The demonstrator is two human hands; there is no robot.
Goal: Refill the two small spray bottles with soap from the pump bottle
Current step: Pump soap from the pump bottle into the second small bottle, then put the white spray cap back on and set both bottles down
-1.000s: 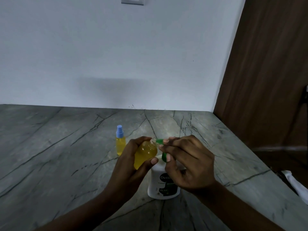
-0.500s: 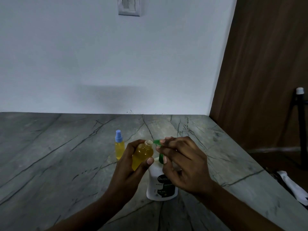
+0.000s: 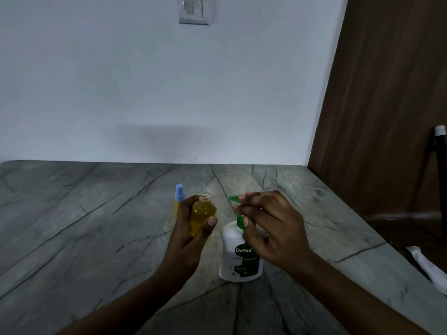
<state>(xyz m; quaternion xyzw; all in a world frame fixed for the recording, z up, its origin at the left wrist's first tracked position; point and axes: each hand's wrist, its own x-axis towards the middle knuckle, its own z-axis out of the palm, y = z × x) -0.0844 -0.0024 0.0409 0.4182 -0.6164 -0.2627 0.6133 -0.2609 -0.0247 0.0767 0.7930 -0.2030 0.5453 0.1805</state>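
Head view: the left hand wraps fingers and thumb round the uncapped spray bottle, held near upright with yellow soap filling most of its body. Just right of it, the right hand bends its fingertips over the green pump head, thumb against the green neck. The nozzle tip is near the small bottle's open mouth but apart from it. Below, the white pump bottle stands on the grey marble countertop. The second spray bottle, blue cap on, stands just behind the left hand. A wall switch sits high on the wall, and a wooden door is at the right.
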